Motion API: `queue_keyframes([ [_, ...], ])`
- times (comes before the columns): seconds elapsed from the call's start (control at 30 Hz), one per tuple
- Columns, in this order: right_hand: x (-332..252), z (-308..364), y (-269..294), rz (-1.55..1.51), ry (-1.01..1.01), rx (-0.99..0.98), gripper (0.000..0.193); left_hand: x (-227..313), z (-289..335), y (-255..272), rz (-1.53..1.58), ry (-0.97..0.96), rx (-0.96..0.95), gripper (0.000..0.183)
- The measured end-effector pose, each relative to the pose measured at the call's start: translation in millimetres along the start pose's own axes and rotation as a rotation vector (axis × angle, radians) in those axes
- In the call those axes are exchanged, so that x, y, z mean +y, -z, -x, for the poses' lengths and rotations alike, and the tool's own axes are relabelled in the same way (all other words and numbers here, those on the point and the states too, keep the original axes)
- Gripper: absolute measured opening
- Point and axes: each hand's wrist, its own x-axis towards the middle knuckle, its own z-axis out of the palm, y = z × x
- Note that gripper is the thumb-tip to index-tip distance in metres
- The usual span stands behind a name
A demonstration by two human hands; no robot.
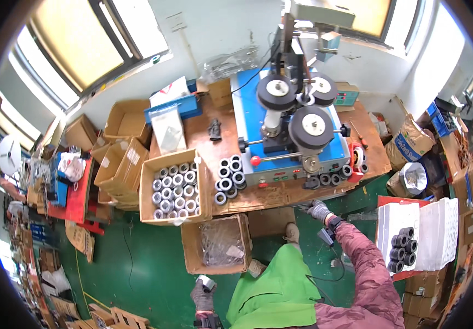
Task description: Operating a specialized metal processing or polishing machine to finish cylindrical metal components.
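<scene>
My left hand (202, 299), in a grey glove, is low in the view beside the open floor carton. It is closed on a short, pale metallic ring (207, 283). My right hand (318, 211), also gloved, is at the bench's front edge below the machine. Its fingers stretch out to the left, and I see nothing held in them. Beyond it stands a blue-topped machine (285, 164) with three dark wheels around its central spindle. Several dark-rimmed rings (229, 178) are grouped left of the machine, and more rings (335, 179) lie at its front right corner.
A cardboard box (147, 192) of upright rings stands on the bench's left. Below it, a floor carton (190, 241) holds clear plastic. On the right, a paper-covered stand (436, 230) carries several dark rings (402, 249). A cable (343, 268) hangs near my right arm.
</scene>
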Motion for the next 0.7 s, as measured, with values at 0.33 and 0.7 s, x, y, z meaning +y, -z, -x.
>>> queue_keyframes([
  [0.33, 135, -203, -133, -0.347, 0.332, 0.307, 0.021, -28, 30, -135, -0.582, -0.239, -0.264, 0.024],
  [0.7, 88, -66, 55, -0.212, 0.295, 0.293, 0.026, -71, 69, -311, -0.443, -0.023, -0.347, 0.039],
])
